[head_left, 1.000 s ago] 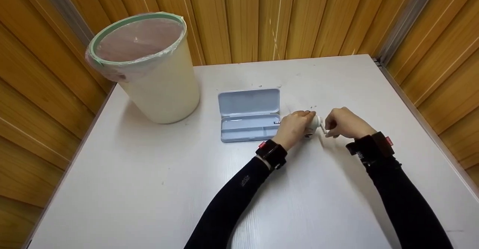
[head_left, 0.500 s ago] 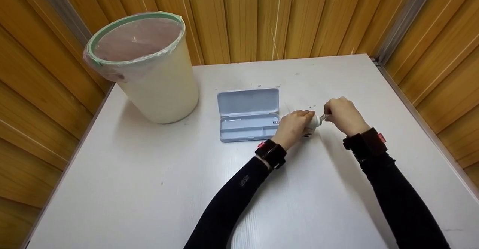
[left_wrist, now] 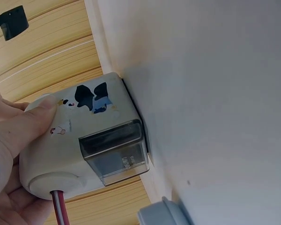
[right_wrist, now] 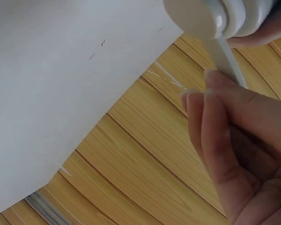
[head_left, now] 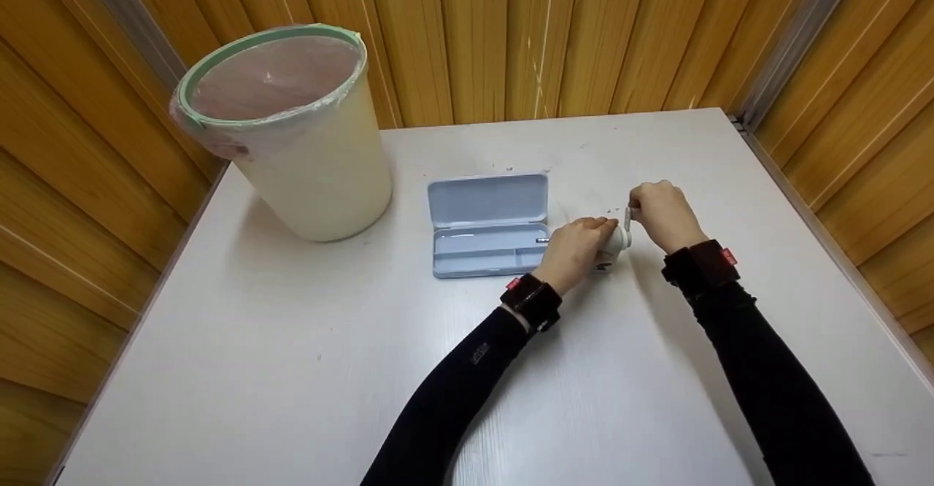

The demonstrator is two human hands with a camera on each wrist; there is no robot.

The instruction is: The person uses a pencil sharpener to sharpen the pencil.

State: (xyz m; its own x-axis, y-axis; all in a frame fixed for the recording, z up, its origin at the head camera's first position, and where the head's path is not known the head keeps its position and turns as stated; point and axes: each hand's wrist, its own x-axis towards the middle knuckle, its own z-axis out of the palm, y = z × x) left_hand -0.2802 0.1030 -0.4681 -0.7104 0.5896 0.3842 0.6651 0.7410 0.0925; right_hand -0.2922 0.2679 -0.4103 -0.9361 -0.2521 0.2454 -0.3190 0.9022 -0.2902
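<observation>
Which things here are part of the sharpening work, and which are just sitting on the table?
In use:
pencil sharpener, gripped by the left hand
crank, pinched by the right hand
pencil, stuck in the sharpener's end

Lying about:
pencil case, open, left of the hands
bin with a plastic liner, far left corner

Right hand (right_wrist: 239, 154) pinching white crank handle (right_wrist: 225, 56) — white table (right_wrist: 61, 84), wooden wall (right_wrist: 145, 164)

Faint, unreadable lettering is showing on the clear drawer of the pencil sharpener (left_wrist: 113, 152). A small, illegible printed mark is sitting on the black left sleeve (head_left: 478, 353), toward six o'clock. Nothing else is carrying readable text.
</observation>
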